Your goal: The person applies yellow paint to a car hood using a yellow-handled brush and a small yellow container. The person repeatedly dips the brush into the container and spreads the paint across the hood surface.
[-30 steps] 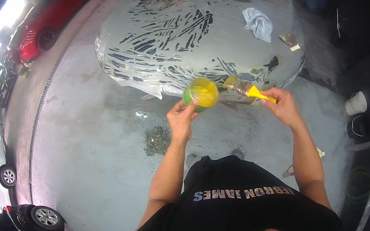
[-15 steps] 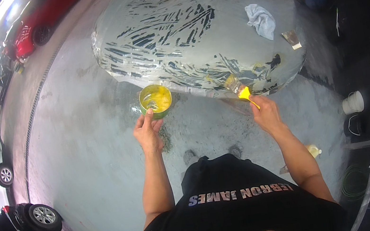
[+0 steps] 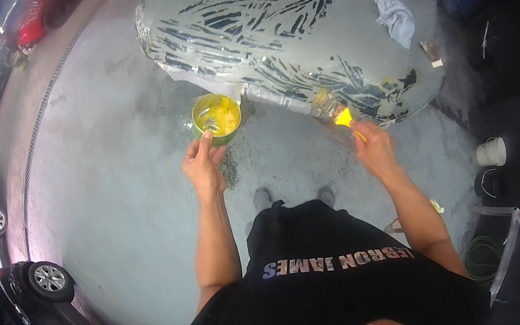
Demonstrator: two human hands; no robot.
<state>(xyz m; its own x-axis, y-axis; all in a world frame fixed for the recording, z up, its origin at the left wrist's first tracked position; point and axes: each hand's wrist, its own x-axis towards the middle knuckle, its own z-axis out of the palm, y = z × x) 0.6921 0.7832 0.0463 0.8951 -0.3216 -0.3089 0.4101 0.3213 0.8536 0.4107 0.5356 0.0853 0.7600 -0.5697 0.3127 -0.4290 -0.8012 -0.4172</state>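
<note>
My left hand (image 3: 205, 165) is closed round a small round can (image 3: 229, 137), tilted so that the yellow paste inside shows. The thumb presses on its near rim. In my right hand (image 3: 376, 150) is a paintbrush (image 3: 342, 116) with a yellow handle, gripped by that handle. Its bristles point away from me and are at the near edge of a large rounded grey form (image 3: 356, 17); whether they touch it I cannot tell. Dark streaks and patches run across the form's surface, and a taped or wrapped strip (image 3: 277, 99) borders its near side.
A light blue cloth (image 3: 396, 18) and a small flat plate (image 3: 431, 53) lie on the form's right part. To the right stand a white bucket (image 3: 491, 153) and a coiled green hose (image 3: 482, 258). Parked cars, one with a silver wheel (image 3: 50, 280), line the left. Grey floor (image 3: 122, 183) surrounds my feet.
The whole view has shifted, so the form sits farther right and the can appears higher. Relative to the form, the paintbrush has moved left along its near edge. Both holds are unchanged.
</note>
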